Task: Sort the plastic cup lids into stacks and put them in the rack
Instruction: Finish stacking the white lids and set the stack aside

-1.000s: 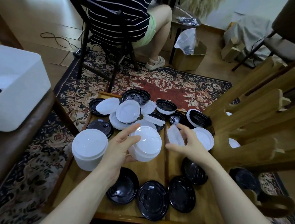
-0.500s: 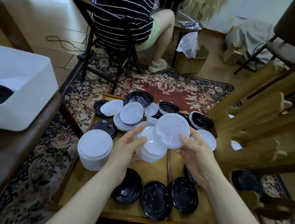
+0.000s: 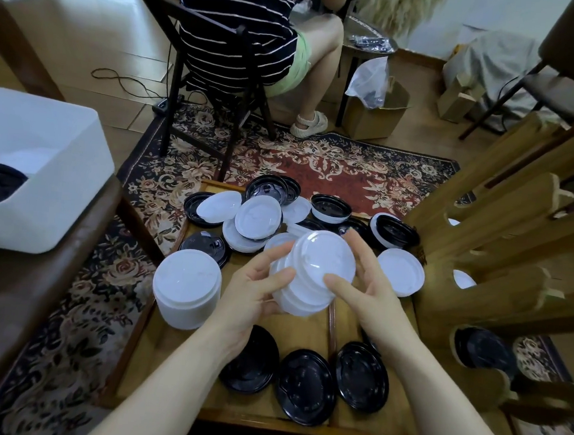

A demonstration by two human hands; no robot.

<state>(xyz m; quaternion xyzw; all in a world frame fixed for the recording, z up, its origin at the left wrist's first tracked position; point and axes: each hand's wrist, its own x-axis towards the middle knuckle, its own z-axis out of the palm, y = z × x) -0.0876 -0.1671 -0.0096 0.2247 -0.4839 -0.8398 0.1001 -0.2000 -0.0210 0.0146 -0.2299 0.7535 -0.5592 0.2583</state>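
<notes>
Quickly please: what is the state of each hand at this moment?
Left hand: holds the stack of white lids from its left side.
Right hand: thumb and fingers pinch the top white lid onto that stack.

The white lid (image 3: 324, 254) now sits atop the stack (image 3: 303, 294); the right hand (image 3: 369, 292) closes in beside it, thumb on its rim.

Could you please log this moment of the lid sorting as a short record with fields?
held item: stack of white lids, top lid seated
left hand: grips stack's side
right hand: fingers around top lid's rim
finished stack: tall white stack at table's left edge
loose black lids: three, near edge
rack: wooden, right of table
</notes>
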